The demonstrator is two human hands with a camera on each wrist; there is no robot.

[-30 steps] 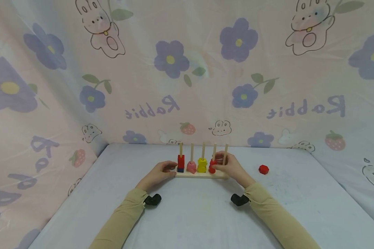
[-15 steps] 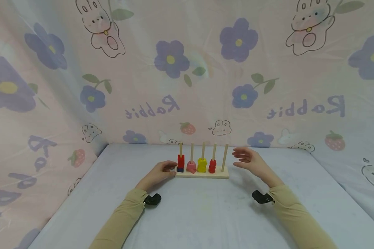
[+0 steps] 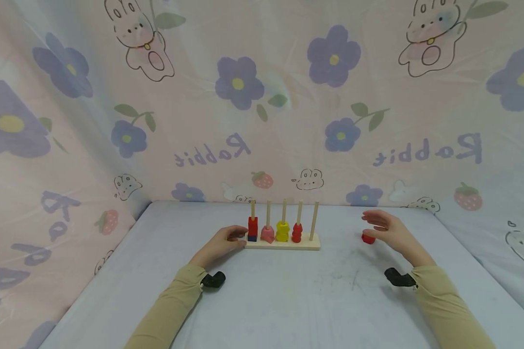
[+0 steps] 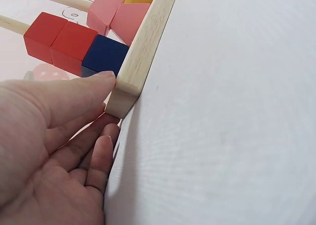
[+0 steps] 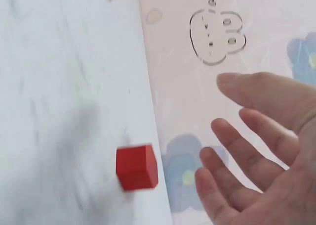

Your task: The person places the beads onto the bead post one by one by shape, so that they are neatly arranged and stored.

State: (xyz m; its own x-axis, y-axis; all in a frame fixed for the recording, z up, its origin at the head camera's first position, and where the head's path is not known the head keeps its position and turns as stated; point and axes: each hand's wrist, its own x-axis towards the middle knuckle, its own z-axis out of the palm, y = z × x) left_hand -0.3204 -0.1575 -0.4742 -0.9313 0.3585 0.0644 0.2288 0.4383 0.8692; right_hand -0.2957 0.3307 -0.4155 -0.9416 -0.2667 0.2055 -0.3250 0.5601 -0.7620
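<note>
A wooden peg rack (image 3: 284, 245) with upright pegs stands on the table in the head view. My left hand (image 3: 221, 243) holds its left end, with the thumb (image 4: 94, 89) against the base and the fingers curled at its end. Red blocks (image 4: 74, 47) over a dark blue block (image 4: 106, 56) fill the nearest peg. Pink blocks (image 3: 268, 234), yellow blocks (image 3: 282, 231) and red beads (image 3: 297, 233) sit on the following pegs; the rightmost peg (image 3: 315, 221) is bare. My right hand (image 3: 390, 232) hovers by a loose red block (image 5: 137, 167), fingers spread and apart from it.
The white-covered table (image 3: 279, 295) extends in front of the rack and to both sides. A printed curtain (image 3: 288, 121) hangs behind the table and along its left side. Each sleeve cuff carries a black wrist device (image 3: 399, 277).
My right hand has left the red beads on the fourth peg and moved right to the loose red block. The left hand stays at the rack's end.
</note>
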